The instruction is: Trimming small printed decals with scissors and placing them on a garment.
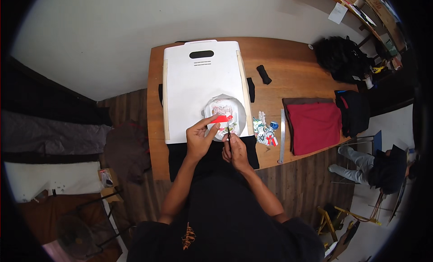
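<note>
My left hand (pixel 198 140) pinches a small bright red piece (pixel 219 119) between thumb and fingers. In my right hand (pixel 236 154) is a thin dark tool (pixel 229 132), its tip close to the red piece's right end; its exact kind is too small to make out. Both hands are over a round whitish tub (pixel 241 115) with reddish, pale and green scraps in it. The tub rests on the lower right of a white board (pixel 198 95) with a slot near its far edge. Black cloth (pixel 176 154) lies under the board's near end.
Colourful cut-out pieces (pixel 265 131) lie right of the board, beside a metal ruler (pixel 282 136). Farther right are folded red cloth (pixel 314 129) and dark cloth (pixel 353 111). A rolled black item (pixel 264 75) and a black bag (pixel 340 59) lie farther back. Another person (pixel 383 169) is at far right.
</note>
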The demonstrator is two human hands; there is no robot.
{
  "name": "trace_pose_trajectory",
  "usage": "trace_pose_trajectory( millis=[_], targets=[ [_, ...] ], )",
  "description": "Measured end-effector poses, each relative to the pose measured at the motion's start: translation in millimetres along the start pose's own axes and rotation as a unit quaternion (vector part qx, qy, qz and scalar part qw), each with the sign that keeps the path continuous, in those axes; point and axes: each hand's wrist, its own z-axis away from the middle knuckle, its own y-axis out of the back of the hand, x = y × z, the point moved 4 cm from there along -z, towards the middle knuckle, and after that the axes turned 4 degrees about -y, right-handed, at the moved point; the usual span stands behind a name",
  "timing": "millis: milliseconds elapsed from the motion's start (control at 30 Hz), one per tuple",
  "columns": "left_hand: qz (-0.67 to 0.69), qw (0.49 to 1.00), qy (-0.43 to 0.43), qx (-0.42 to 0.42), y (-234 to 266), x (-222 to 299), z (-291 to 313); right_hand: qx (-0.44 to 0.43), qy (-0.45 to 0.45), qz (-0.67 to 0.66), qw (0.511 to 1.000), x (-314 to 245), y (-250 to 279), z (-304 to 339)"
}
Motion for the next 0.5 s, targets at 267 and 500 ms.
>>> trace_pose_trajectory(
  millis=[267, 500],
  targets=[
    [0.004, 1.0, -0.002, 0.003, 1.1, -2.8, 0.5, 0.0, -0.007, 0.008, 1.0, -0.4, -1.5, -1.0],
    [0.001, 1.0, -0.002, 0.003, 0.9, -3.1, 0.7, 0.004, -0.006, 0.01, 1.0, -1.1, -3.6, -1.3]
  ],
)
